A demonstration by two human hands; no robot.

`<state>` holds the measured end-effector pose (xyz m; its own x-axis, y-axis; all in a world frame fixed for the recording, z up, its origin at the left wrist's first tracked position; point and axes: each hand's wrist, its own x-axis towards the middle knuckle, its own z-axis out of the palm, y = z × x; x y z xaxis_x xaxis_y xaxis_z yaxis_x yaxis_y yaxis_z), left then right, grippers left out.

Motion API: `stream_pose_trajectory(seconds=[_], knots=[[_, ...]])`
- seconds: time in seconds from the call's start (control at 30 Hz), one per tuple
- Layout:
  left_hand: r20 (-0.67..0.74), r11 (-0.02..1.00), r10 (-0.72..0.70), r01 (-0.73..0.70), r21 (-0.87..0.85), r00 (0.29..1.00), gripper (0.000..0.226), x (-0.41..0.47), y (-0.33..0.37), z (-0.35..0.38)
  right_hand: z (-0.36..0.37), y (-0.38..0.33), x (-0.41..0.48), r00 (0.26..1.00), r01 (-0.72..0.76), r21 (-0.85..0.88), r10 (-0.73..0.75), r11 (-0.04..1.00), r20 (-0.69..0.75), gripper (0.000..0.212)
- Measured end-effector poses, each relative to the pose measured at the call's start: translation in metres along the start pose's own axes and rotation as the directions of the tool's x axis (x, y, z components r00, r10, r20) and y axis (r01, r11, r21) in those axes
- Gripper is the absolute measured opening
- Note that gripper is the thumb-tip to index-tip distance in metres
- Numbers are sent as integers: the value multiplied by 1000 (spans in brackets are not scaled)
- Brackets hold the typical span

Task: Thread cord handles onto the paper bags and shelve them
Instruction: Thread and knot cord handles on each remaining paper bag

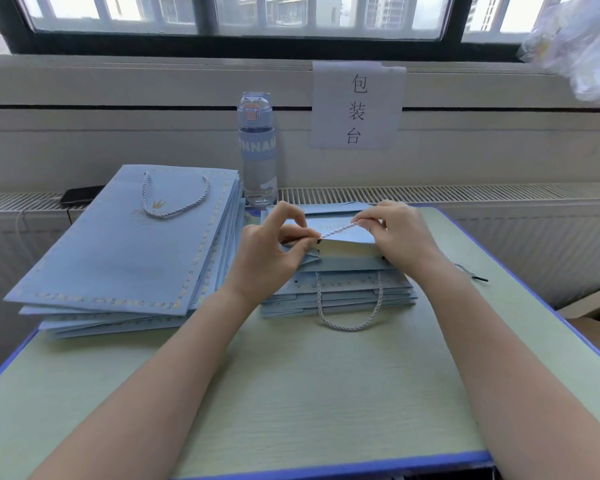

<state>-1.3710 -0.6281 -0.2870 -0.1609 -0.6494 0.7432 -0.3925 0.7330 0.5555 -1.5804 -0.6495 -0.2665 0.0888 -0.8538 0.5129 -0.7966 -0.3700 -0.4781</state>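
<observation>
A light blue paper bag (347,249) lies on top of a pile of flat bags (340,299) at the table's middle. Its top flap is lifted. My left hand (274,251) pinches the flap's left corner by a small hole. My right hand (399,233) pinches a white twisted cord (336,231) that stretches between both hands. The cord's other end (468,271), with a black tip, trails across the table behind my right wrist. A cord handle (347,313) on a bag in the pile hangs over the pile's front edge.
A bigger stack of blue bags (125,251) with a cord handle on top lies at the left. A clear water bottle (258,150) stands behind the piles. A phone (80,195) rests on the radiator ledge. A paper sign (357,105) hangs on the wall. Green table (291,393) has blue edges.
</observation>
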Motion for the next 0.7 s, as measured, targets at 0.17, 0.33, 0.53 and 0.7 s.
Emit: stream_pose_trajectory(seconds=[0.17,0.33,0.53,0.7], knots=[[-59,1000,-1,0,-9,998,26,1,-1,-4,-22,32,4,977,-144,-45,135,989,-165,18],[-193,998,63,-56,37,979,23,5,-3,-9,-36,56,2,900,-359,9,348,933,-264,20],[-305,994,49,-16,108,951,21,7,-8,-11,-43,63,-2,777,-489,137,501,862,-380,20],[-256,942,43,46,332,966,15,2,-11,-10,-47,41,0,844,-388,512,518,766,-137,7]])
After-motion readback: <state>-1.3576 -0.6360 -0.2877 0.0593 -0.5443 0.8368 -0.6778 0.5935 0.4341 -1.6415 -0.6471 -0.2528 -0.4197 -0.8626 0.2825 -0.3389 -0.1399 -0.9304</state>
